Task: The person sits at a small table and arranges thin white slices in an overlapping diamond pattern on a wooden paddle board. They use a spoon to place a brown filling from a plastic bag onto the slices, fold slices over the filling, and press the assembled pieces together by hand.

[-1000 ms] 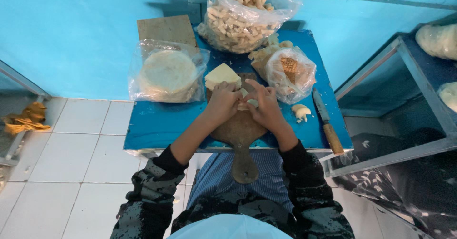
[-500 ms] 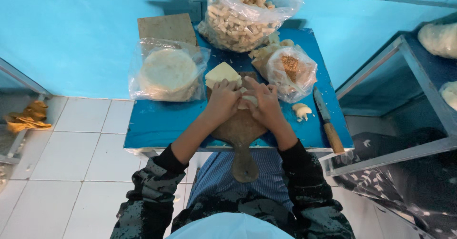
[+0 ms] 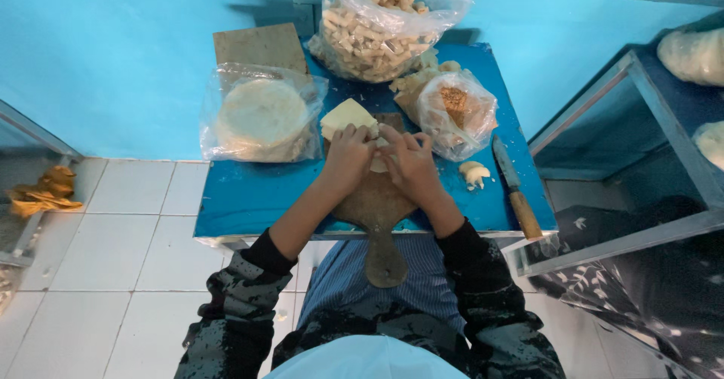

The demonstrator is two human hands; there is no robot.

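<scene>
Item, centre of frame: small pale dough piece (image 3: 379, 160) on my wooden board (image 3: 375, 198), pinched between left hand (image 3: 348, 155) and right hand (image 3: 411, 164), both grips closed round it, neither nearer.

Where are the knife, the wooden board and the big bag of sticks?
knife (image 3: 516, 192), head view, where blade meets wooden handle.
wooden board (image 3: 382, 262), head view, on its handle.
big bag of sticks (image 3: 377, 28), head view, middle of the clear bag.
</scene>
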